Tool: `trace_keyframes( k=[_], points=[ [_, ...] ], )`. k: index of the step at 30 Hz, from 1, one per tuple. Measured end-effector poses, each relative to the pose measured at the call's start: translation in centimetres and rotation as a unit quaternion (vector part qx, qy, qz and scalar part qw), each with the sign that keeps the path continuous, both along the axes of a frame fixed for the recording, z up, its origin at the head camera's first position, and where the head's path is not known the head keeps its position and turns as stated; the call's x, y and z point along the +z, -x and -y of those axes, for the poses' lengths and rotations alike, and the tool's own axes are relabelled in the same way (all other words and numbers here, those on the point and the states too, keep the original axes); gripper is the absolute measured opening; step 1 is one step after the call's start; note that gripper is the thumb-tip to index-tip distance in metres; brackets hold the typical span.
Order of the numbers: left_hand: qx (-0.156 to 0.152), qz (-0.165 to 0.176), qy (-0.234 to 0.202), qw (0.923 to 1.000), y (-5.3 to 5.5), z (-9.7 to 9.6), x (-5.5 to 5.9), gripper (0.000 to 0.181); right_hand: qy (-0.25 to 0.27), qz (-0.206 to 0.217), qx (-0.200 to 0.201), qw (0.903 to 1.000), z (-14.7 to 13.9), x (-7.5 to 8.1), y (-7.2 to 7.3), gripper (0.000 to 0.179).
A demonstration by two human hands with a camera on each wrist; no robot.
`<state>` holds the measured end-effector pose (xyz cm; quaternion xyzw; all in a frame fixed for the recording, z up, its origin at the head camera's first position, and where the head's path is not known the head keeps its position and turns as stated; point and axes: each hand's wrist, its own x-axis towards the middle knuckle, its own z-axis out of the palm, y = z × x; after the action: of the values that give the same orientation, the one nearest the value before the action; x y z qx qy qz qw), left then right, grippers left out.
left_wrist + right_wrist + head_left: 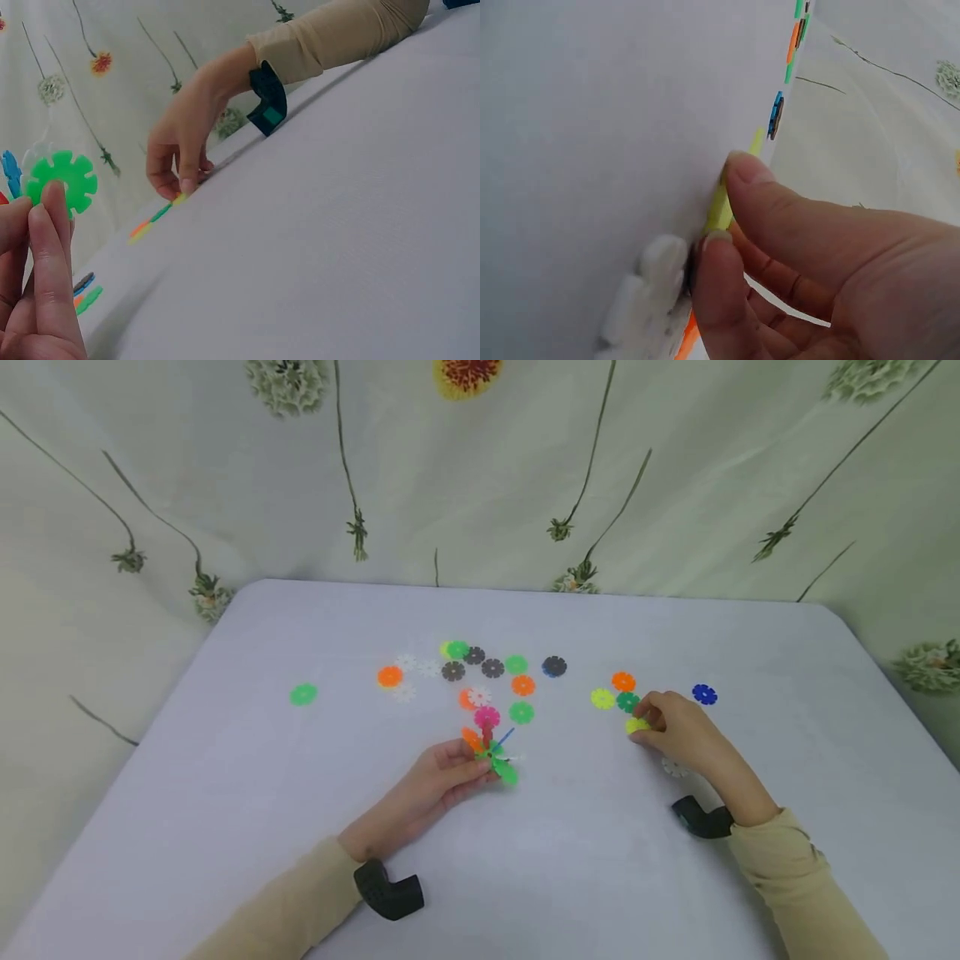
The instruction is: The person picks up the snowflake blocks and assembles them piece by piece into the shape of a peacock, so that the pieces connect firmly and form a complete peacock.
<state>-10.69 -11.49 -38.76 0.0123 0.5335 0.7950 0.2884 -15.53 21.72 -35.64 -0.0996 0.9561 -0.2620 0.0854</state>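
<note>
My left hand point(442, 777) pinches a cluster of joined, notched plastic discs point(504, 768) above the table. Green, orange, red, blue and clear pieces fan out from it. A green notched disc point(75, 181) of that cluster faces the left wrist camera, beside the fingers. To the right, my right hand point(678, 731) is down at the tabletop, with thumb and a finger on the edges of a yellow notched disc point(720, 208). Part of the yellow disc is hidden by the fingers. Close to that hand lie a dark green disc point(627, 702) and a white disc point(646, 300).
Loose discs lie across the middle of the white table point(570, 868), among them a pink disc point(487, 717) and a black disc point(555, 666). A lone green disc point(303, 694) lies far left, a blue disc point(705, 694) at right. Flower-printed cloth point(480, 485) hangs behind.
</note>
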Motion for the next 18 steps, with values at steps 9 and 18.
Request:
trace_keyframes(
  k=[9, 18],
  points=[
    [0.008, 0.007, -0.021, 0.9997, 0.1, 0.0, -0.2, 0.01, 0.159, 0.016, 0.005, 0.9872, 2.1, -0.6, -1.6, 0.014],
    [0.028, 0.006, -0.022, 0.9993, 0.1, -0.2, -0.1, 0.038, 0.443, 0.087, 0.037, 0.8917, 9.7, -1.1, -6.5, 0.012]
  ],
)
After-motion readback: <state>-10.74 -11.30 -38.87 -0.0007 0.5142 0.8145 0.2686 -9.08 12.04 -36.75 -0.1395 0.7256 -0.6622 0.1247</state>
